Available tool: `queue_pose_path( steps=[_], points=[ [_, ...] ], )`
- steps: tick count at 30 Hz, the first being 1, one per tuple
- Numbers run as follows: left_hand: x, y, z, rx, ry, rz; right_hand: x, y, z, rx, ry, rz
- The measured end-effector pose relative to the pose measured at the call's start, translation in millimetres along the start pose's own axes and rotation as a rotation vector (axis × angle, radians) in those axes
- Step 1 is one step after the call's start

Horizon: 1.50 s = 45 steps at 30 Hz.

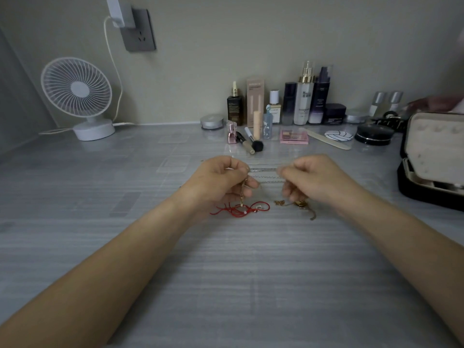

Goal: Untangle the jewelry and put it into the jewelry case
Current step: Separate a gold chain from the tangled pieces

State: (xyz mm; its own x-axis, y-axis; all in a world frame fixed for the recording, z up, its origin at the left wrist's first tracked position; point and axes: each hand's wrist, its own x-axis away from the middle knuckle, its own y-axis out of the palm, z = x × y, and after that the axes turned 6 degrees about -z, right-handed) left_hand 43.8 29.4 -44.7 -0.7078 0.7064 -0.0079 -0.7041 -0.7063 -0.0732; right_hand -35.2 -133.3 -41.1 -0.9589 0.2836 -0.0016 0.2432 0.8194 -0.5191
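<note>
My left hand [223, 179] and my right hand [310, 178] hover over the middle of the grey table, fingers curled, each pinching an end of thin silver chains [265, 175] stretched between them. A gold piece [242, 194] dangles from my left fingers. Below it on the table lies a red cord bracelet [238, 209]. A small heap of gold jewelry [300, 204] lies under my right hand. The black jewelry case [431, 159] stands open at the right edge, with a cream lining.
Bottles, a makeup brush [251, 143], a pink palette [293, 136], a nail file [329, 140] and compacts line the back of the table. A white desk fan [80, 96] stands at back left, below a wall socket [139, 28] with a charger cable.
</note>
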Motion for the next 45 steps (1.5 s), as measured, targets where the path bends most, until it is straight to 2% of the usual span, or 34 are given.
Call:
queue_pose_path(
  steps=[3,7,10,13,18,25,30,36,40,45],
  points=[
    [0.8,0.6,0.6,0.017,0.012,-0.015,2.5,3.0,-0.3,0.176,-0.095,0.025],
    [1.5,3.0,0.7,0.008,0.015,-0.032,4.5,11.2,-5.1,-0.026,-0.184,-0.159],
    [2.0,4.2,1.1,0.033,0.013,-0.041,5.0,18.1,-4.2,-0.026,-0.204,-0.262],
    [1.5,3.5,1.8,0.012,-0.004,-0.026,4.0,15.2,-2.9,0.101,-0.229,-0.183],
    [-1.1,2.2,-1.9,-0.053,-0.006,0.026,-0.8,9.1,2.1,0.12,-0.267,-0.004],
    [-1.4,1.8,-2.6,-0.09,0.007,0.042,-2.9,6.8,4.8,0.152,-0.303,0.09],
    [-0.7,2.6,-2.6,-0.146,0.016,0.019,-0.2,6.9,1.8,0.105,-0.377,0.022],
    [3.9,6.4,-1.1,-0.279,-0.003,-0.028,-1.7,7.3,3.4,0.097,-0.414,0.038],
    [1.2,4.6,-1.9,-0.267,0.023,0.031,-4.3,8.1,6.5,0.124,-0.386,0.026],
    [-3.0,1.4,-5.4,-0.464,0.098,0.125,-2.9,10.7,7.2,0.156,-0.385,0.017]
  ],
)
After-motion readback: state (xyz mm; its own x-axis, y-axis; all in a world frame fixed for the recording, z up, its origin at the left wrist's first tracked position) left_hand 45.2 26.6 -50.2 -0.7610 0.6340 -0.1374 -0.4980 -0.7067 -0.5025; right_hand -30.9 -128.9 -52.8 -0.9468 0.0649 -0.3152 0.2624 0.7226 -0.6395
